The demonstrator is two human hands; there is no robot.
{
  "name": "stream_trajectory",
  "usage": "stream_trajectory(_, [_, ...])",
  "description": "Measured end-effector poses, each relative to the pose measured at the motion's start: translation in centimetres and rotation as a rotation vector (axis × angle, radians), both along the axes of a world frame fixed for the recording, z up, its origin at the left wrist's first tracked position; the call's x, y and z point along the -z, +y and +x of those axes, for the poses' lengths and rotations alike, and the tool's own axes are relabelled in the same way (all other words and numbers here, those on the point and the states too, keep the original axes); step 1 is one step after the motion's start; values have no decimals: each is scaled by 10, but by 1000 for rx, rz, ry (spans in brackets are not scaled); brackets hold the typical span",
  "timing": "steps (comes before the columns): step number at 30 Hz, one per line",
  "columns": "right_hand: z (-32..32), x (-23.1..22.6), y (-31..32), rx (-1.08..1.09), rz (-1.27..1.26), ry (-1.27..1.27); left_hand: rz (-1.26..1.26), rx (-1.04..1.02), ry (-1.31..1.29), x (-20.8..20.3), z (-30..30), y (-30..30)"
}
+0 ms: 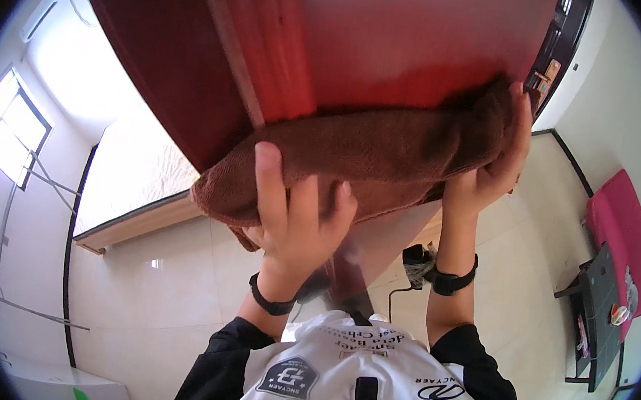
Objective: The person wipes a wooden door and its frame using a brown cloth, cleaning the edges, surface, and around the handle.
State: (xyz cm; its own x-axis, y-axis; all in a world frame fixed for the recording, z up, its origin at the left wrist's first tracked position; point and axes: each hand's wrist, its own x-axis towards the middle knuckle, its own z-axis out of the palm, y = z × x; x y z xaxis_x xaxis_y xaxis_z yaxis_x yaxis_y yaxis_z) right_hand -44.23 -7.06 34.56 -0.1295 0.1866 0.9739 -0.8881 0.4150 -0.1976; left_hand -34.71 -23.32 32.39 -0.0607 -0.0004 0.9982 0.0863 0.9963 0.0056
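Note:
A brown towel (372, 139), folded and bunched, lies across the lower part of a glossy dark-red wooden panel (421, 32). My left hand (300, 213) is on the towel's left part, with several fingers curled over it and the cloth in its grip. Higher up and further right, my right hand (498, 159) holds the towel's other end, near the panel's right edge. The cloth partly hides the fingers of both hands. Each wrist wears a black band.
To the left is a bed (134, 174) on a wooden frame. A grey drying rack (6, 247) stands by the window. On the right are a pink sofa (619, 229) and a dark low table (599, 312). A black cable (391, 303) trails below the panel. A dark door (563, 46) is behind.

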Motion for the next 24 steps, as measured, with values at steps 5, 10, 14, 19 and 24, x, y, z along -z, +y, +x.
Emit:
stream_trajectory(5, [13,-18,-7,-304,21,-45,-38,110,-60,8,9,-4])
stream_trajectory(10, [45,-32,-45,-548,427,-26,-146,29,-182,18,22,-11])
stream_trajectory(14, [56,-1,-58,-792,359,-91,34,231,-115,29,30,-13])
stream_trajectory(19, [56,18,-54,-802,345,-186,-56,318,54,30,21,-11])
stream_trajectory(24, [49,-27,-65,-527,411,102,-107,-12,12,9,12,-4])
